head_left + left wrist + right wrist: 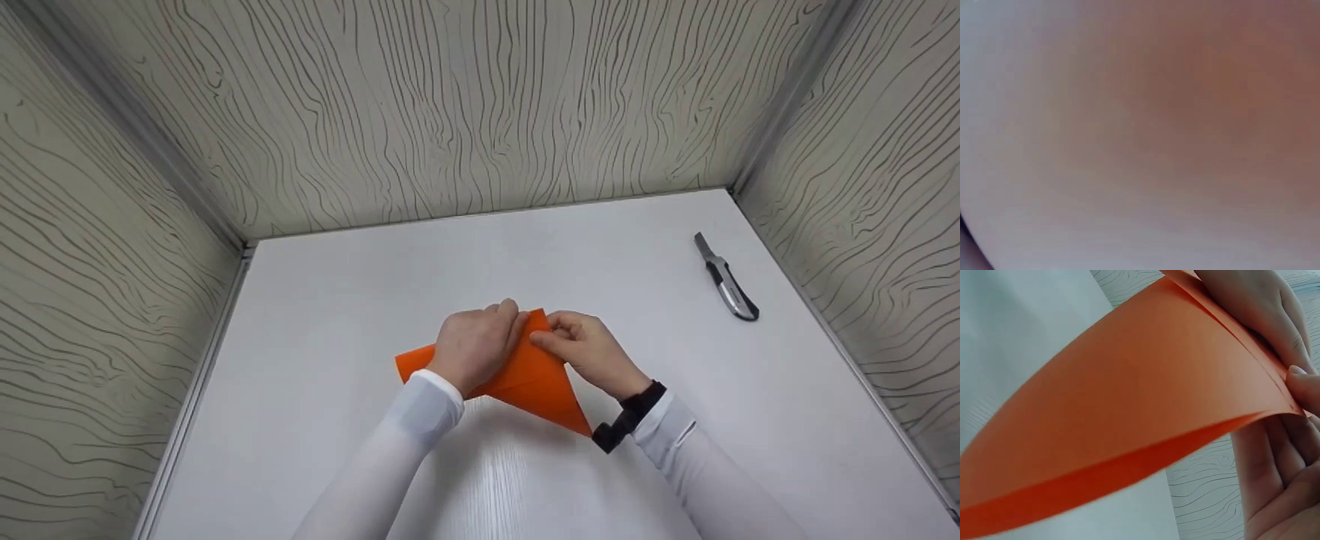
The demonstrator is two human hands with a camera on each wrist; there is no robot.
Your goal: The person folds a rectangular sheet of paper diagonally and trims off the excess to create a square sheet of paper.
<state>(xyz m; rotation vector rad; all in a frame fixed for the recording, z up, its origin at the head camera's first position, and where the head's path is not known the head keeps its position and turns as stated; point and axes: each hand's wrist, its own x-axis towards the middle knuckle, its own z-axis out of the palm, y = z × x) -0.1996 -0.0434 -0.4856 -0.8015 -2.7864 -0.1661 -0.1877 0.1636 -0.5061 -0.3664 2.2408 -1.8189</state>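
A sheet of orange paper [536, 382], partly folded over, is held above the white table by both hands. My left hand [472, 341] lies across the paper from above and grips it, fingers wrapped toward the far side. With thumb and fingertips, my right hand [589, 349] pinches the paper's right edge near its top corner. In the right wrist view the orange paper [1123, 382] bows outward, its layers parted along the lower edge, and the left hand [1258, 309] presses at its top. The left wrist view is only a blur.
A grey and black utility knife [727, 281] lies on the white table [337, 277] at the far right. Walls with a wood-grain pattern [465, 112] enclose the table at the back and both sides. A black strap [637, 409] goes round the right wrist.
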